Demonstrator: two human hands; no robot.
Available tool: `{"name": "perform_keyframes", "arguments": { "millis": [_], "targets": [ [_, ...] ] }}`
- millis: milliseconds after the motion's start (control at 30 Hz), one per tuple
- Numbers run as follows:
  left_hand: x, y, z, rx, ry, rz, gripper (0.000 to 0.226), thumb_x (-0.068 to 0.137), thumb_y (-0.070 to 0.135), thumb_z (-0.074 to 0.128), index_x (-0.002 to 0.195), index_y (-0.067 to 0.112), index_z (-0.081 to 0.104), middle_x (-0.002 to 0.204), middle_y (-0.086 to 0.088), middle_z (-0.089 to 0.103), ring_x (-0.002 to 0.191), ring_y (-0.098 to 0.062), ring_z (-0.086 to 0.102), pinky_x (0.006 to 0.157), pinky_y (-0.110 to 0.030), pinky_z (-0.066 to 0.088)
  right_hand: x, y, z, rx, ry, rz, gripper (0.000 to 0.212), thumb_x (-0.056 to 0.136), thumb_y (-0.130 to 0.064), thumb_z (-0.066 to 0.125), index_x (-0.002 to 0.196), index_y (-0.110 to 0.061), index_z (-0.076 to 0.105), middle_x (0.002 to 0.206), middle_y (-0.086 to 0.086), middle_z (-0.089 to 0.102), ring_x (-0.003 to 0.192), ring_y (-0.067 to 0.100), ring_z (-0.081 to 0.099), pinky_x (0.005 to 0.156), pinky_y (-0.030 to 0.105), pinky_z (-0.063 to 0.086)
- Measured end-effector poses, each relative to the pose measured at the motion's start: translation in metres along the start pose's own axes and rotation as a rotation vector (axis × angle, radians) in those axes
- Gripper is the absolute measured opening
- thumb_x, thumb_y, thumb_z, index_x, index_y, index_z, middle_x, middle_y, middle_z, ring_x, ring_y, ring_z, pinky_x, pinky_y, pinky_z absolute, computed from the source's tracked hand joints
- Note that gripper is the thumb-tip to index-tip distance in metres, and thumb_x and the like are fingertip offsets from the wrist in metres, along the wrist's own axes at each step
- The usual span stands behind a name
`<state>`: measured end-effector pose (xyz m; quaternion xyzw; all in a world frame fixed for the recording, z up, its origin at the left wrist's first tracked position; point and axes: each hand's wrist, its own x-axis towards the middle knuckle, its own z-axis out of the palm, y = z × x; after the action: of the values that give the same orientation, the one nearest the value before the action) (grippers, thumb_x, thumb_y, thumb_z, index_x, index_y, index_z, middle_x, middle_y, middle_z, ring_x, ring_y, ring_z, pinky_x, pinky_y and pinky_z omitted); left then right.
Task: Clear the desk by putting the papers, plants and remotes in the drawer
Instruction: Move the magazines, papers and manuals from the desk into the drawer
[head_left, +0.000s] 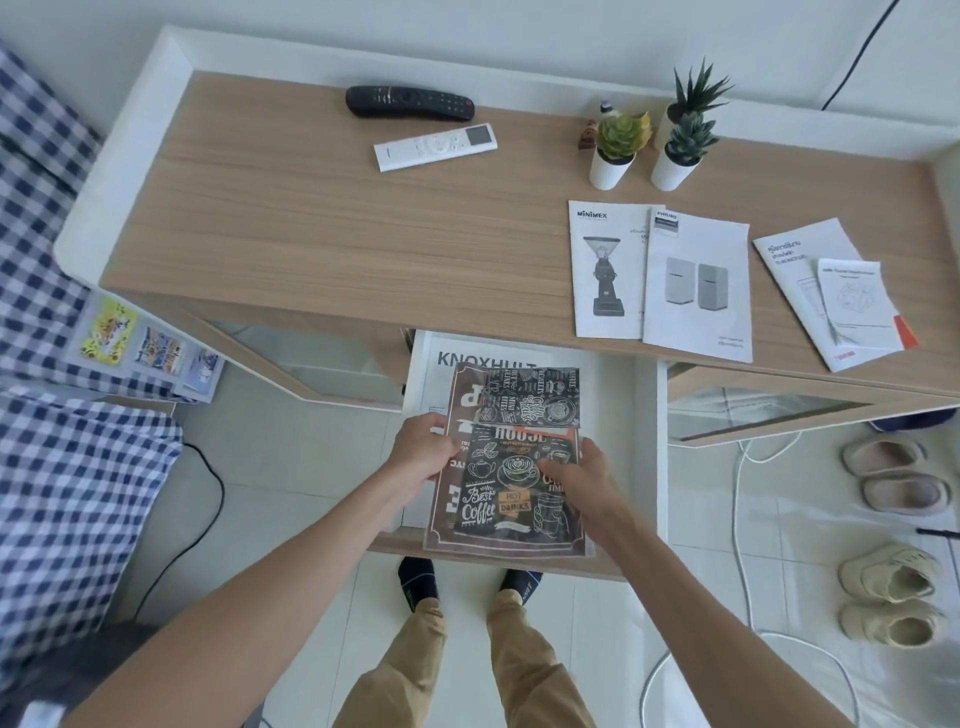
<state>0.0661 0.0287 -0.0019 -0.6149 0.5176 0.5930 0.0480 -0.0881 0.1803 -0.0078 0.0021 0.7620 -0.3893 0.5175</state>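
Note:
Both my hands hold a stack of dark coffee-themed papers (506, 467) over the open white drawer (644, 447) under the desk. My left hand (423, 449) grips the stack's left edge and my right hand (587, 475) its right side. A white "KNOXHULT" sheet (467, 356) lies in the drawer beneath. On the wooden desk (337, 234) lie a black remote (409, 102) and a white remote (435, 146) at the back, three small potted plants (615, 150) (680, 150) (693, 98) at the back right, and several manuals (605, 270) (698, 291) (831, 291) at the front right.
A checked blue-and-white bedspread (67, 467) fills the left. Postcards (150, 348) sit on a low shelf beside it. Slippers (891, 478) and shoes (888, 597) stand on the tiled floor at right, with a white cable (740, 519). Two tiny figurines (589, 134) stand near the plants.

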Motion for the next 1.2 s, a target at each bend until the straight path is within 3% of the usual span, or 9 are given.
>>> {"name": "perform_keyframes", "arguments": {
  "millis": [100,200,433,567,667,867,1000,1100,1200],
  "targets": [
    [0.017,0.005,0.008,0.125,0.042,0.063,0.034,0.091,-0.002,0.056,0.118,0.016,0.06,0.105,-0.003,0.066,0.075,-0.007,0.062,0.055,-0.027,0.046,0.018,-0.004,0.002,-0.123,0.135,-0.027,0.033,0.092,-0.024,0.065,0.119,-0.02,0.046,0.101,0.003,0.063,0.082,0.016,0.063,0.054,0.03,0.048],
    [0.028,0.006,0.014,0.218,0.113,0.105,0.028,0.084,-0.007,0.054,0.106,0.011,0.059,0.101,-0.01,0.065,0.082,-0.022,0.065,0.065,-0.04,0.052,0.036,0.0,0.004,-0.236,0.197,-0.104,0.021,0.094,-0.016,0.061,0.114,-0.016,0.056,0.092,0.002,0.063,0.068,0.014,0.058,0.051,0.028,0.045],
    [0.033,-0.007,0.03,0.633,0.135,0.198,0.012,0.082,-0.003,0.059,0.09,0.006,0.059,0.085,-0.008,0.062,0.074,-0.022,0.061,0.06,-0.033,0.051,0.056,0.019,0.008,-0.562,0.311,-0.151,0.018,0.086,-0.008,0.07,0.101,-0.01,0.059,0.073,-0.003,0.057,0.057,0.007,0.051,0.042,0.02,0.037],
    [0.031,-0.015,0.035,0.851,0.087,0.247,0.093,0.084,0.009,0.07,0.154,0.018,0.01,0.125,-0.018,0.055,0.101,-0.031,0.062,0.071,-0.035,0.05,0.06,0.027,0.013,-0.68,0.377,-0.205,0.022,0.088,-0.011,0.067,0.107,-0.011,0.056,0.068,-0.008,0.049,0.056,0.002,0.046,0.04,0.017,0.028],
    [0.034,-0.018,0.033,1.113,0.063,0.358,0.093,0.082,0.004,0.069,0.155,0.02,0.013,0.124,-0.019,0.055,0.097,-0.03,0.064,0.066,-0.034,0.05,0.062,0.025,0.017,-0.748,0.334,-0.203,0.025,0.087,-0.013,0.068,0.107,-0.011,0.054,0.081,-0.001,0.06,0.065,0.012,0.055,0.046,0.021,0.037],
    [0.031,-0.015,0.03,1.433,0.006,0.423,0.035,0.085,0.009,0.063,0.12,0.005,0.061,0.105,-0.007,0.061,0.084,-0.025,0.064,0.063,-0.035,0.055,0.061,0.024,0.034,-0.808,0.192,-0.239,0.019,0.086,-0.024,0.065,0.104,-0.016,0.064,0.098,0.004,0.066,0.079,0.02,0.059,0.066,0.027,0.046],
    [0.035,-0.021,0.032,1.492,-0.079,0.339,0.071,0.089,0.01,0.055,0.151,-0.002,0.022,0.142,-0.013,0.05,0.087,-0.026,0.067,0.056,-0.033,0.051,0.062,0.025,0.037,-0.792,0.132,-0.239,0.022,0.088,-0.029,0.063,0.107,-0.017,0.064,0.097,0.003,0.067,0.08,0.02,0.061,0.069,0.03,0.052],
    [0.038,-0.024,0.034,1.456,-0.097,0.269,0.083,0.089,0.012,0.054,0.153,-0.001,0.004,0.126,-0.012,0.062,0.078,-0.022,0.067,0.055,-0.031,0.05,0.063,0.026,0.032,-0.845,0.101,-0.236,0.033,0.088,-0.034,0.062,0.114,-0.015,0.062,0.107,0.007,0.066,0.09,0.023,0.062,0.079,0.033,0.054],
    [0.034,-0.015,0.03,1.384,-0.082,0.277,0.068,0.089,0.017,0.059,0.148,0.0,0.03,0.117,-0.01,0.063,0.08,-0.023,0.065,0.053,-0.03,0.047,0.056,0.021,0.02,-0.881,0.086,-0.217,0.056,0.087,-0.037,0.064,0.136,-0.013,0.051,0.133,0.01,0.058,0.116,0.027,0.057,0.095,0.036,0.047]
  ]
}}
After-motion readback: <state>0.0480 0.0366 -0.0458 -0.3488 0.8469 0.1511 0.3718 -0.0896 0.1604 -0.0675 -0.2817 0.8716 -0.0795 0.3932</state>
